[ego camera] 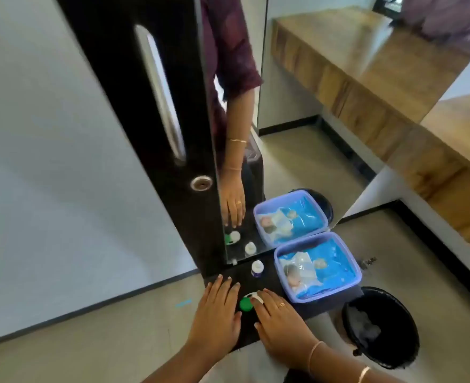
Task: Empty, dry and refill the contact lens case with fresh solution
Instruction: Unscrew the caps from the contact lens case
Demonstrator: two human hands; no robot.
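Note:
The contact lens case lies on a narrow black shelf, between my two hands. Its green cap shows fully; its white cap is partly under my right fingertips. My left hand lies flat on the shelf just left of the case, fingers straight. Flat as well, my right hand rests with its fingertips touching the white end of the case. A small solution bottle with a white cap stands upright behind the case, apart from both hands.
A lilac plastic box holding blue packets sits on the shelf's right part. A mirror rises behind the shelf. A black lined bin stands on the floor at the right. A wooden counter runs along the far right.

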